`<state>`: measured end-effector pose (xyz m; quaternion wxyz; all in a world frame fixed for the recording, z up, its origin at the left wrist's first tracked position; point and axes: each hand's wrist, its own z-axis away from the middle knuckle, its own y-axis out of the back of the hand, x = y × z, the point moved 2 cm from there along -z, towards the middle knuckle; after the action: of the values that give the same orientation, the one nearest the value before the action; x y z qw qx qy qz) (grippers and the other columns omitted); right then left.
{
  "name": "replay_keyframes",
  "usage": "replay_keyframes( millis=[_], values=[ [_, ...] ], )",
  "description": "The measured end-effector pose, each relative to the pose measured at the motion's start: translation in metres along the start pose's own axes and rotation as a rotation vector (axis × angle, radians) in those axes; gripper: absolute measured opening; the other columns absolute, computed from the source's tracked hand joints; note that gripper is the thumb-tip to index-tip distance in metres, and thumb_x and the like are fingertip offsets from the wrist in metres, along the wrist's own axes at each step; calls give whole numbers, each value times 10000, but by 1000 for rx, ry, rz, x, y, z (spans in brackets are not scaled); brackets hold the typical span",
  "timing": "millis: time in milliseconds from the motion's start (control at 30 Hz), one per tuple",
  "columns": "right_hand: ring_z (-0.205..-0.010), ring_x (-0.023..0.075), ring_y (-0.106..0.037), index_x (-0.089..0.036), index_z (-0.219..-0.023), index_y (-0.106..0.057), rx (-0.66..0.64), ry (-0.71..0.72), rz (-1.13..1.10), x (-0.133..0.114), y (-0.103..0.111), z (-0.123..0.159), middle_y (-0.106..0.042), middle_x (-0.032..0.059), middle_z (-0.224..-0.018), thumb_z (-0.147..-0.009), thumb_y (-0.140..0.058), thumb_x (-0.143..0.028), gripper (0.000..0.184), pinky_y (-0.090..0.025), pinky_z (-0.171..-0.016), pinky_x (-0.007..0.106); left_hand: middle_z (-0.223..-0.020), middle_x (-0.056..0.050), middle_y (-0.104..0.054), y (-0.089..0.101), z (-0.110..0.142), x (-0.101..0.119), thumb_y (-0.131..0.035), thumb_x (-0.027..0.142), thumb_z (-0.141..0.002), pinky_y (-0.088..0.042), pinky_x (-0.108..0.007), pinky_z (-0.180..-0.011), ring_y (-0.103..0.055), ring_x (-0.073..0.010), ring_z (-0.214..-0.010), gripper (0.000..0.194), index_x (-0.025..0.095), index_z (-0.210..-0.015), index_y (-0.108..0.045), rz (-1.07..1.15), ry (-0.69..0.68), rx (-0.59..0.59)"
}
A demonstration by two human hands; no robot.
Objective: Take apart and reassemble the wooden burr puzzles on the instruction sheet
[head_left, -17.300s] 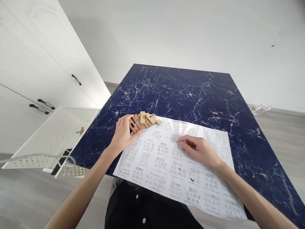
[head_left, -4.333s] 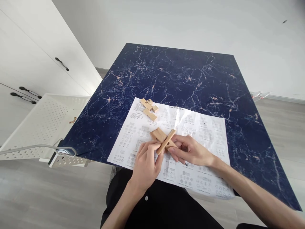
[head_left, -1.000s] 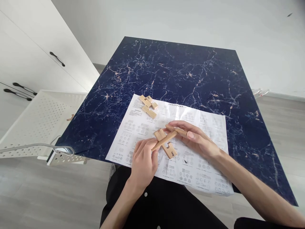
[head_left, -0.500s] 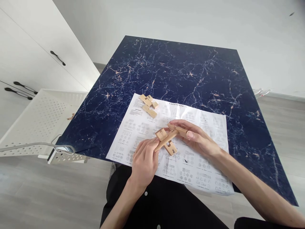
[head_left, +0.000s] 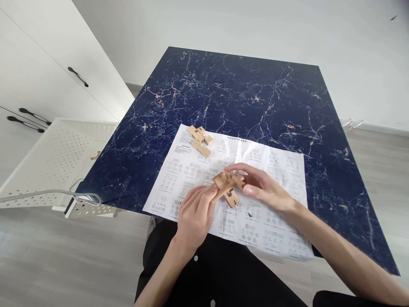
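Observation:
Several notched wooden puzzle pieces (head_left: 230, 198) with dark markings are joined in a cross shape above the printed sheet. My left hand (head_left: 196, 213) is closed on the near-left end of a long bar in this cluster. On the far side, my right hand (head_left: 263, 187) pinches another wooden puzzle piece (head_left: 238, 181) between thumb and fingers, against the cluster. The fingers partly hide how these pieces meet. Other loose wooden pieces (head_left: 200, 140) lie together on the upper left of the instruction sheet (head_left: 277, 170), which is covered in small printed diagrams.
The dark blue marbled table (head_left: 230, 94) stretches away in front. At the left stand a white perforated basket (head_left: 41, 166), holding a small wooden piece (head_left: 95, 155), and a white cabinet (head_left: 47, 51) with black handles.
My right hand has moved slightly left and brought its puzzle piece closer onto the cluster, turning it. The cluster has tilted a little; my left hand keeps its hold.

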<state>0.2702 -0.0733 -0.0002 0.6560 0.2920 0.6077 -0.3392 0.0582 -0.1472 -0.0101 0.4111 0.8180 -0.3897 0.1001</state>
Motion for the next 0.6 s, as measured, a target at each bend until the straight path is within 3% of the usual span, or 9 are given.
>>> replay_keyframes(
  millis=[100, 267, 433, 600],
  values=[
    [-758, 184, -663, -307, -1430, -638, -58, 37, -18, -1, -9, -2, -735, 48, -1054, -944, -789, -605, 589, -610, -688, 359, -1143, -87, -841, 0, 0, 1, -602, 44, -1055, -690, -383, -911, -831, -233, -1046, 208, 184, -1206, -626, -1, 2, 0],
    [-743, 194, -656, -285, -1444, -587, -93, 50, -74, 5, -18, 1, -678, -9, -849, -866, -870, -617, 723, -605, -714, 373, -1152, -75, -845, -1, -1, 2, -605, 51, -1050, -692, -386, -889, -838, -233, -1016, 241, 206, -1233, -630, 3, -1, -18],
    [-979, 257, -725, -320, -1440, -567, -17, 66, -24, 8, -19, 2, -684, 91, -1274, -733, -982, -586, 861, -627, -852, 436, -1112, -63, -852, -1, -1, 2, -635, 55, -1032, -687, -382, -891, -838, -231, -1006, 210, 208, -1174, -661, 31, 6, -12],
    [-1074, 310, -699, -333, -1405, -604, -58, 147, 98, 3, -21, 1, -657, 98, -1285, -738, -968, -614, 809, -629, -891, 492, -1021, -29, -858, 0, 0, 2, -630, 40, -1016, -689, -373, -853, -845, -227, -932, 249, 221, -1173, -700, 11, 20, 6]
  ],
)
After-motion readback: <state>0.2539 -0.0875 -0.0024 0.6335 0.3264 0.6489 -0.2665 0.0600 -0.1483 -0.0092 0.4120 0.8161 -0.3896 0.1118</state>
